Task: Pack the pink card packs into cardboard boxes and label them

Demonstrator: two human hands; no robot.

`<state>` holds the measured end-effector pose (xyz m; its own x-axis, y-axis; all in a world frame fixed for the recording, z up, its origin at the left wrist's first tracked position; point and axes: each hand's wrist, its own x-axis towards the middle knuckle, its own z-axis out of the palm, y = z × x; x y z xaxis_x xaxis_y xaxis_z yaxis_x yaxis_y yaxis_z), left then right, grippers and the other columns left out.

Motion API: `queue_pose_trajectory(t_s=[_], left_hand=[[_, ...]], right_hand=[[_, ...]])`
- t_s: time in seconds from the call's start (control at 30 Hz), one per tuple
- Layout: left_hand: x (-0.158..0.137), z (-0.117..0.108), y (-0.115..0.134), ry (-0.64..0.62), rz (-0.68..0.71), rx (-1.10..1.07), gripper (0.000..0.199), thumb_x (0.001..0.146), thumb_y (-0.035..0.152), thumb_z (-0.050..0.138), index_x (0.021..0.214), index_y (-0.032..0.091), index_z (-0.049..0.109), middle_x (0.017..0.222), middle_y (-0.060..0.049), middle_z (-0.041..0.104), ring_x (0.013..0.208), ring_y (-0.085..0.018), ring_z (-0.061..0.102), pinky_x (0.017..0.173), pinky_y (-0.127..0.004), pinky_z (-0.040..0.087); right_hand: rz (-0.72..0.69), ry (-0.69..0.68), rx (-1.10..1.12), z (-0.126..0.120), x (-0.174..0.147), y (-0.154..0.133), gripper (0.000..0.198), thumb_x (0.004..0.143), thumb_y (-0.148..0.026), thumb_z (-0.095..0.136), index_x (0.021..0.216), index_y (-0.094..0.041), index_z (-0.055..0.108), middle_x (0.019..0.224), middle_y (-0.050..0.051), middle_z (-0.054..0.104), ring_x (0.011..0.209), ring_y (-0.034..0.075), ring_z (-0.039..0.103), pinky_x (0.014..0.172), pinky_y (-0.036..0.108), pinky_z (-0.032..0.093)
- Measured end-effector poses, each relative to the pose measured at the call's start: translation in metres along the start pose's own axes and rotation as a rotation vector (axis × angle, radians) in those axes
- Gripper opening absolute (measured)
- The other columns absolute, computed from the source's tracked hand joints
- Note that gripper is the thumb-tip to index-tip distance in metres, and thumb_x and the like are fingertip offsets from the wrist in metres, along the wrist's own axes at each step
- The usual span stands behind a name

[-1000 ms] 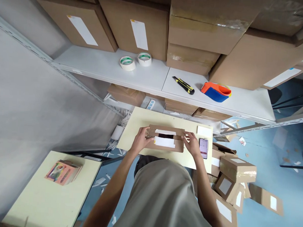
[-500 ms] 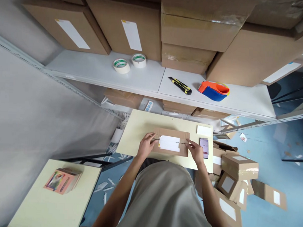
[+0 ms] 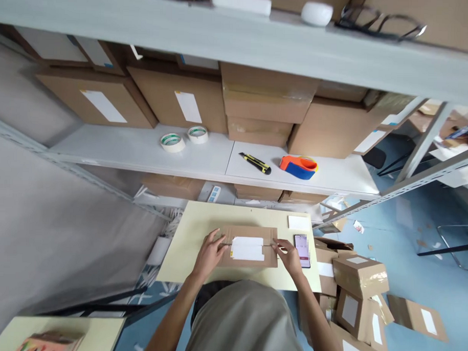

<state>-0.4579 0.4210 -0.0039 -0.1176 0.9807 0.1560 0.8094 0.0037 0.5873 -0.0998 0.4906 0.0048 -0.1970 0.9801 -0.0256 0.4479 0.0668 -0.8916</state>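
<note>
A flat brown cardboard box (image 3: 251, 231) lies on the pale yellow table under my hands. A white label (image 3: 247, 249) covers its middle, and a thin dark seam runs across box and label. My left hand (image 3: 210, 252) pinches the box at the left end of the seam, thumb and fingers close together. At the right end, my right hand (image 3: 287, 255) grips the cardboard in a similar pinch. Whether the fingertips reach into the seam is too small to tell. Just right of my right hand lies a phone (image 3: 302, 250) with its screen lit.
A white card-like piece (image 3: 299, 222) lies behind the phone. The shelf (image 3: 131, 146) beyond holds two tape rolls (image 3: 172, 142), a utility knife (image 3: 255, 163), an orange-blue tape dispenser (image 3: 299, 167) and large cartons (image 3: 190, 105). Boxes (image 3: 361, 276) are piled on the floor at right.
My view has tilted upward, so an upper shelf edge with glasses now shows. Both hands stay at the ends of the seam, with little visible change on the box.
</note>
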Motion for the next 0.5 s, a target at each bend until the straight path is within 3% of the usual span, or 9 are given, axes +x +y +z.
queue_pose_trajectory(t_s=[0.13,0.3,0.4,0.5], left_hand=[[0.041,-0.012,0.022,0.050,0.091,0.011,0.026,0.099,0.038,0.070,0.114,0.021,0.082,0.148,-0.017,0.067,0.139,-0.040,0.063,0.117,-0.061,0.056],[0.115,-0.043,0.104,0.136,0.285,-0.069,0.033,0.106,0.036,0.060,0.130,0.022,0.077,0.150,-0.015,0.067,0.141,-0.035,0.062,0.121,-0.059,0.053],[0.152,-0.063,0.161,0.193,0.408,-0.122,0.035,0.107,0.036,0.061,0.137,0.021,0.072,0.150,-0.014,0.067,0.143,-0.033,0.059,0.123,-0.056,0.051],[0.176,-0.077,0.207,0.226,0.513,-0.154,0.035,0.106,0.034,0.064,0.138,0.021,0.071,0.145,-0.013,0.070,0.144,-0.033,0.058,0.125,-0.056,0.050]], right_hand=[[-0.225,0.032,-0.291,-0.031,0.032,-0.029,0.041,0.105,-0.058,0.061,0.109,-0.026,0.087,0.126,0.015,0.080,0.115,0.035,0.078,0.102,0.052,0.064],[-0.480,0.282,-0.536,-0.092,0.118,-0.103,0.044,0.110,-0.050,0.055,0.137,-0.020,0.072,0.139,0.019,0.072,0.128,0.036,0.068,0.111,0.053,0.054],[-0.498,0.351,-0.705,-0.119,0.171,-0.147,0.049,0.110,-0.044,0.051,0.149,-0.016,0.060,0.152,0.021,0.063,0.142,0.036,0.058,0.118,0.050,0.045],[-0.368,0.290,-0.857,-0.127,0.211,-0.175,0.053,0.107,-0.037,0.057,0.151,-0.008,0.054,0.153,0.025,0.062,0.142,0.036,0.057,0.119,0.047,0.040]])
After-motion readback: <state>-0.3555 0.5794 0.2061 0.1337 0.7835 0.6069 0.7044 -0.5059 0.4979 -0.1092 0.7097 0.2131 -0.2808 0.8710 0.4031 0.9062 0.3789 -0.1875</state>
